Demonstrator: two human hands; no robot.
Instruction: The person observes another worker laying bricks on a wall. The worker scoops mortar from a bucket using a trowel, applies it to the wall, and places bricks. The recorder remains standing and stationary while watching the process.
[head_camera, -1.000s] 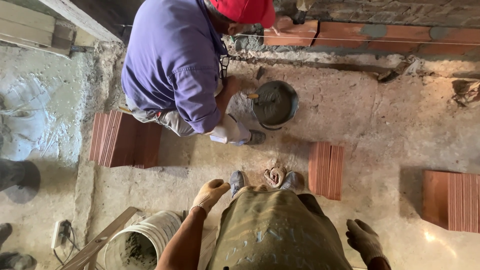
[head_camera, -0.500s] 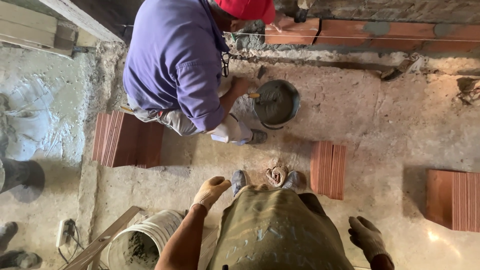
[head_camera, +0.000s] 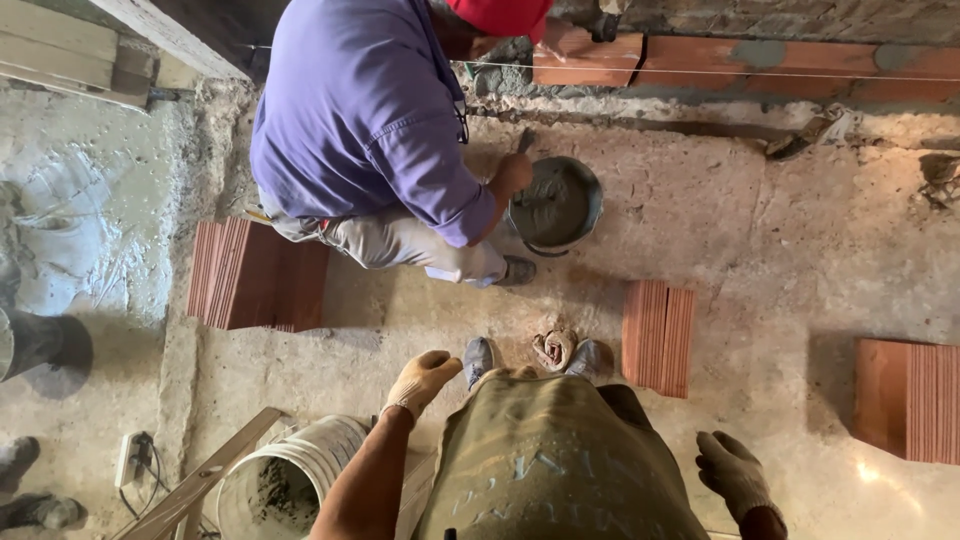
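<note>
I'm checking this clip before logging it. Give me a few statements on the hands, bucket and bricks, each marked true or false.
1. Both of the wearer's hands are gloved and hold nothing. True: the left hand and the right hand hang free at the wearer's sides.
2. The white bucket stands nearest the right hand. False: it stands below the left hand.
3. A crouching person reaches into a round pan of grey mortar. True.
4. The brick stack by the wearer's right foot is blue. False: it is reddish-orange.
5. The wearer's left hand rests on the crouching person's back. False: it is apart from that person, with bare floor between.
</note>
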